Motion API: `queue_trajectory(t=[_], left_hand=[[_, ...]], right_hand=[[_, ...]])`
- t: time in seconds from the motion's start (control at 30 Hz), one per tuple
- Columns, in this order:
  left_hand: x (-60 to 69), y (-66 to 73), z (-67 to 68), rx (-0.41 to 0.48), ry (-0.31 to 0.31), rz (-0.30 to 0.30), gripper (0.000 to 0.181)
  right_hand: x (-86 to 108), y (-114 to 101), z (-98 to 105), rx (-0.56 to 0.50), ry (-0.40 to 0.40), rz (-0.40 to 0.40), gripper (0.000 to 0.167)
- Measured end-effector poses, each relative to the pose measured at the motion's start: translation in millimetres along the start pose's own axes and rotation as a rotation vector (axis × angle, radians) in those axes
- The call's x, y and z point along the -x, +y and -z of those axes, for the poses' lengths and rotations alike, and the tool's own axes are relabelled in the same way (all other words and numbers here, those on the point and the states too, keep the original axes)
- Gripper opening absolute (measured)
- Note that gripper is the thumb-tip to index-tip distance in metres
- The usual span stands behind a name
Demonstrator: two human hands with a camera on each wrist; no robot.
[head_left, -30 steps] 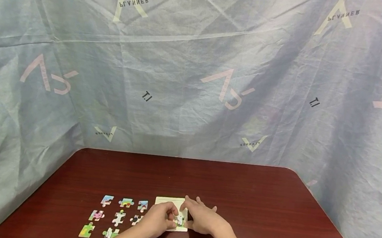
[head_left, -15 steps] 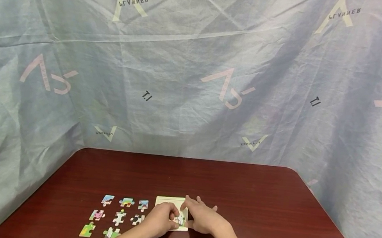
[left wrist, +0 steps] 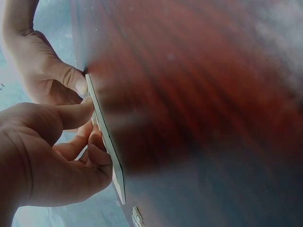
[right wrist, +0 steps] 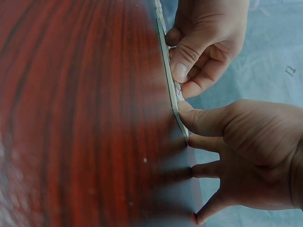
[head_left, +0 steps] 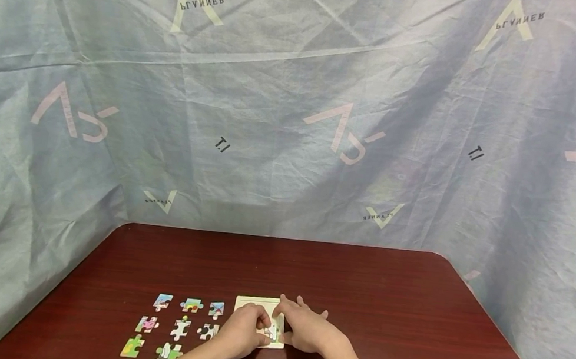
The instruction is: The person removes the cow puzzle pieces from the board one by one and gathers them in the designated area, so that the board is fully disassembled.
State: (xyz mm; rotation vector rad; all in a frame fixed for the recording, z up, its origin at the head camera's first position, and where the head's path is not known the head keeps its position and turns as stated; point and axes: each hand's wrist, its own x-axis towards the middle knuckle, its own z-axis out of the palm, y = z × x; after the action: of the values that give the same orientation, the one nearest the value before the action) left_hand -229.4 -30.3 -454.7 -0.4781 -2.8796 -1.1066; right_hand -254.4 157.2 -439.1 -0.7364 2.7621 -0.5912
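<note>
A small pale puzzle tray (head_left: pixel 259 303) lies on the dark red table under both hands. In its near right corner sits a puzzle piece (head_left: pixel 272 333) with a white animal and green on it. My left hand (head_left: pixel 246 332) reaches over the tray, its thumb and curled index finger at the left side of this piece; the exact contact is partly hidden. From the right, my right hand (head_left: pixel 305 326) steadies the tray. In the right wrist view its thumb (right wrist: pixel 203 119) touches the tray's edge, while its other fingers spread out straight toward the table.
Several loose puzzle pieces lie in rows left of the tray, among them a pink one (head_left: pixel 147 324), a black-and-white one (head_left: pixel 208 331) and a green one (head_left: pixel 131 346). A grey printed cloth (head_left: pixel 281 143) hangs behind the table (head_left: pixel 386 297) and along both sides.
My left hand has shifted very slightly to the right over the puzzle piece. My right hand stays in place on the tray, and the loose pieces lie as before.
</note>
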Motion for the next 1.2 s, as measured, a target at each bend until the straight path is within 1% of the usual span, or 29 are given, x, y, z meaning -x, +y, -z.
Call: queue_trajectory(t=[0.07,0.17,0.5,0.6,0.7,0.83,1.0,1.2], left_hand=[[-0.4,-0.3,-0.4,-0.005,0.018,-0.012,0.025],[-1.6,-0.5,-0.6,0.008,0.034,-0.015,0.024],[-2.1,-1.5,-1.1,0.097,0.068,-0.007,0.021],[-1.9,-2.0,-1.7,0.122,0.082,0.008,0.022],[-2.2,-2.8,-2.0,0.152,0.088,0.042,0.020],[-2.9,-2.8,-2.1,0.187,0.078,0.080,0.018],[-3.3,-3.6,-1.5,0.203,0.078,0.089,0.016],[-2.2,-9.0,-0.3,0.221,0.085,0.090,0.012]], right_hand=[[0.2,0.1,-0.1,-0.002,0.000,-0.001,0.034],[0.4,0.2,0.2,-0.004,-0.002,-0.001,0.033],[0.8,-0.7,1.3,0.002,0.005,-0.001,0.033],[1.0,-1.0,1.0,0.000,0.008,0.004,0.034],[0.8,-1.1,0.9,0.001,0.009,0.007,0.034],[1.3,-0.6,1.3,0.004,0.007,0.004,0.033],[1.5,0.4,0.1,0.003,0.006,0.008,0.032],[0.1,0.1,0.6,0.008,0.004,0.002,0.032]])
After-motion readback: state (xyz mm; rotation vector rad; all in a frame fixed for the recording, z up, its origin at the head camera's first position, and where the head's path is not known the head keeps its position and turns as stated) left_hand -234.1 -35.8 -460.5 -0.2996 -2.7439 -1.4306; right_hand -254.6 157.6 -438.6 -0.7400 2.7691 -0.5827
